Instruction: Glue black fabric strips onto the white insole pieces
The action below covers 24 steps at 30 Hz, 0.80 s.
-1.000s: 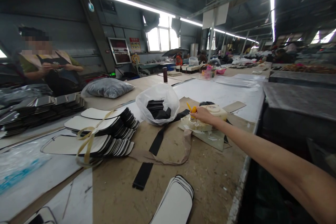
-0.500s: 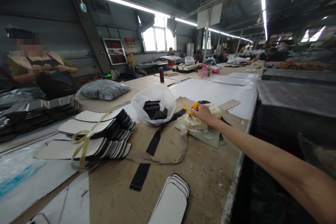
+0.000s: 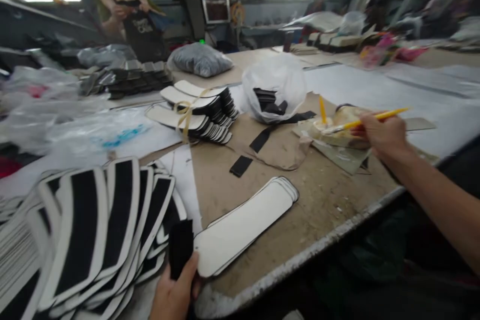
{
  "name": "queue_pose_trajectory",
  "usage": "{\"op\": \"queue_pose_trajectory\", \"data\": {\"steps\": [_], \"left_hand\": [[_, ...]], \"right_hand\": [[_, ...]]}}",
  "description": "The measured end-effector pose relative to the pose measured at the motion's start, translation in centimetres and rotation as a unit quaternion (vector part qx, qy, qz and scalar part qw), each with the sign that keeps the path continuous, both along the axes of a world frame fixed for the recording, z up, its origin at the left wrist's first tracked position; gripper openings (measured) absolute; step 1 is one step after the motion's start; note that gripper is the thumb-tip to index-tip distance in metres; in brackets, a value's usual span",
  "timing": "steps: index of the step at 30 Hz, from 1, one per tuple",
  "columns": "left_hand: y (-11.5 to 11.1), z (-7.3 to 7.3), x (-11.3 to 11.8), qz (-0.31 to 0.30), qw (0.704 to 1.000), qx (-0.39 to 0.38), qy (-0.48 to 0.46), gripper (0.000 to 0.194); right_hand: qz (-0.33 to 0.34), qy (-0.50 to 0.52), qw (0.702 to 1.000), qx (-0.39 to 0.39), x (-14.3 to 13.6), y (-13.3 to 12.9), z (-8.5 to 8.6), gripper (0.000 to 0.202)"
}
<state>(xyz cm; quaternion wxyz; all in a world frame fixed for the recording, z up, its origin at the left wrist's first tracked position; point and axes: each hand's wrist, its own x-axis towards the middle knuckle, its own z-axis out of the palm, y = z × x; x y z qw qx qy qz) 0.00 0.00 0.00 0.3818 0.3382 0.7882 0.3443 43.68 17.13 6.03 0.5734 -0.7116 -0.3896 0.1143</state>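
Entered view: left hand (image 3: 173,287), pinching black strip (image 3: 180,246) | right hand (image 3: 388,137): pinching yellow brush (image 3: 395,112)

from here i see a factory workshop: a long worktable (image 3: 318,220) covered with scuffed brown sheeting, bundled cut pieces (image 3: 198,110), plastic bags of material (image 3: 200,59), and an aproned person (image 3: 138,20) beyond.

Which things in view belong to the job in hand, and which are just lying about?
Seemingly in the job:
yellow-handled brush, in the right hand
black strip, in the left hand
white pieces

Apparently just lying about:
stuffed grey bag
blue-marked plastic
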Motion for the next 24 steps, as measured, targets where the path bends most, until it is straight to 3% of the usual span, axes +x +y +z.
{"op": "queue_pose_trajectory", "data": {"steps": [4, 6, 9, 12, 15, 19, 24], "left_hand": [[-0.3, -0.9, -0.8, -0.024, 0.987, 0.034, -0.158, 0.037], [-0.5, -1.1, -0.9, -0.035, 0.983, 0.039, -0.176, 0.036], [-0.8, -1.2, -0.9, -0.052, 0.977, 0.051, -0.201, 0.034], [-1.0, -1.5, -1.0, -0.055, 0.972, 0.061, -0.221, 0.035], [-1.0, -1.7, -1.2, -0.061, 0.97, 0.065, -0.226, 0.034], [-1.1, -2.1, -1.3, -0.063, 0.968, 0.066, -0.233, 0.032], [-1.0, -2.3, -1.5, -0.064, 0.969, 0.066, -0.228, 0.029]], "right_hand": [[0.158, 0.119, 0.98, -0.005, -6.0, -4.6, -0.5, 0.016], [0.281, 0.177, 0.942, -0.051, -10.6, -7.7, -0.6, 0.019], [0.386, 0.196, 0.897, -0.088, -17.5, -11.3, -1.2, 0.027], [0.454, 0.205, 0.859, -0.119, -22.2, -12.7, -2.2, 0.03], [0.473, 0.213, 0.844, -0.138, -24.4, -13.0, -3.4, 0.031], [0.474, 0.205, 0.843, -0.151, -25.4, -13.1, -4.4, 0.032], [0.452, 0.145, 0.867, -0.153, -25.0, -12.9, -4.4, 0.032]]}}
